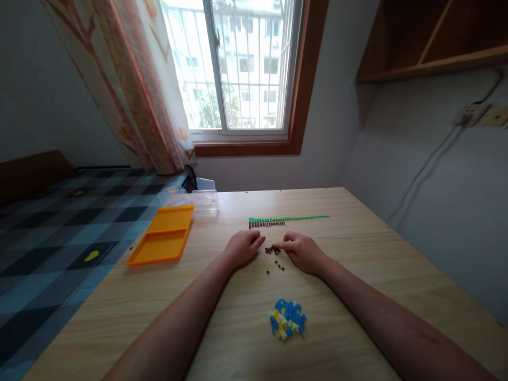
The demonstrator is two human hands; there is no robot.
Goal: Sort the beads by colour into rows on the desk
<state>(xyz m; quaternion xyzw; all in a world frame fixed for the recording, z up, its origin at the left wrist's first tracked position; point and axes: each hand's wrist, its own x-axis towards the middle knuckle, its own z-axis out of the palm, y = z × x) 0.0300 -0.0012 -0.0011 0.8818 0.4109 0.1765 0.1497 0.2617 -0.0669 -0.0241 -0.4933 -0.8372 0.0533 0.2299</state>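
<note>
A small pile of tiny dark brown building pieces [273, 250] lies on the table between my two hands. My right hand [304, 253] stretches its index finger to the edge of this pile, while the other fingers curl in. To the left of the pile, my left hand [243, 247] rests closed, thumb and fingers together; whatever it may hold is hidden. Just beyond the hands runs a row of green pieces [288, 218], shrinking to the right. A shorter row of brown pieces [266, 224] lines its near side. A few loose brown pieces lie nearer to me.
A heap of blue, yellow and cream pieces [288, 318] lies close to me. An orange two-part tray [166, 233] and clear plastic boxes [204, 202] are at the table's left. Beyond the left edge is a checked bed [79, 227]; a window stands behind.
</note>
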